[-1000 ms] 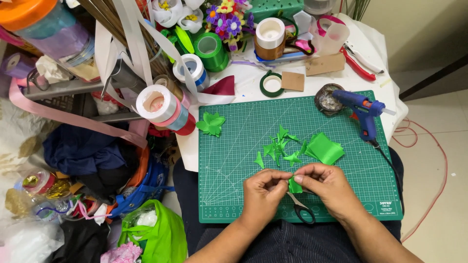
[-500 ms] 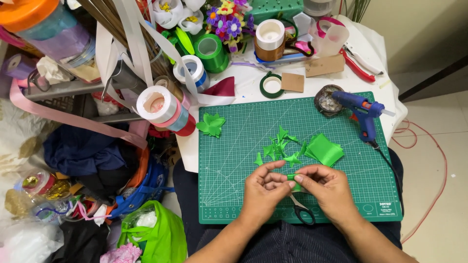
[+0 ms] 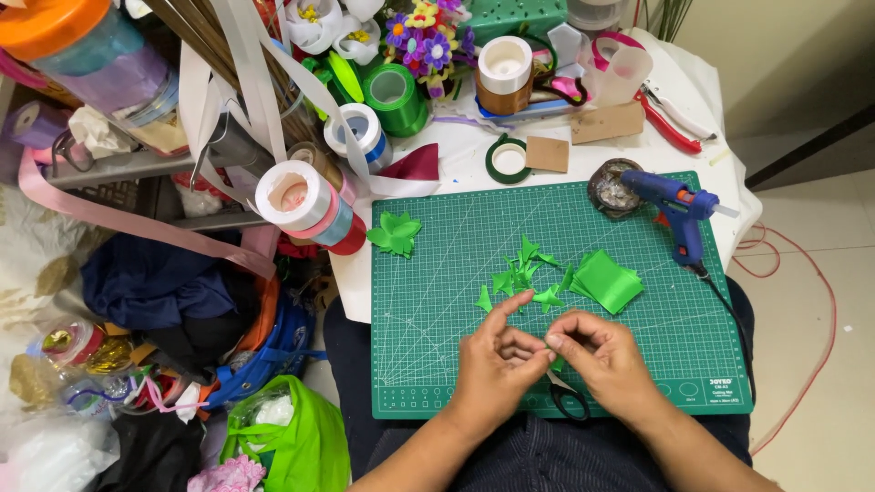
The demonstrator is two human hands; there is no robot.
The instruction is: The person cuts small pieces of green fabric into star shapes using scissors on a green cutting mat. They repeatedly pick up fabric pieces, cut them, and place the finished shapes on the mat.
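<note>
Green ribbon scrap (image 3: 552, 362) sits pinched between my left hand (image 3: 497, 364) and right hand (image 3: 602, 360), both grips narrow, low on the cutting mat (image 3: 437, 364). I judge I'm folding a leaf; next needs a steady crease. Above the mat: green tape roll (image 3: 395, 89), brown card tag (image 3: 547, 153). Blue glue gun (image 3: 679, 205) lies on the mat's right side.

We see a white table (image 3: 456, 173) bearing a green cutting mat (image 3: 629, 364); on the mat lie folded green ribbon pieces (image 3: 606, 281), black scissors (image 3: 567, 396) and a blue glue gun (image 3: 679, 208)
</note>
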